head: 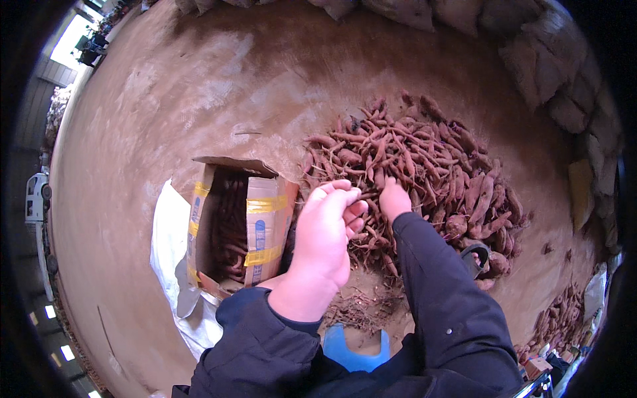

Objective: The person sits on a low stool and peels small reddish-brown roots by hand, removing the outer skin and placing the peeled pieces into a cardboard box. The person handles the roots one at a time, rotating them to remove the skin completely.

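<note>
A large heap of reddish sweet potatoes lies on the floor before me. My right hand reaches down onto the heap's near left part, its fingertips at a sweet potato; whether they grip it is hard to tell. My left hand is raised nearer the camera, left of the right one, with fingers curled and thumb towards them; its palm is partly hidden, and I cannot tell if it holds something thin. To its left stands an open cardboard box with yellow tape, holding sweet potatoes in its shadowed inside.
A white sack lies beside the box. A blue plastic stool is close to me, with root trimmings beyond it. A dark ring-shaped object sits at the heap's right edge. Filled sacks line the far right.
</note>
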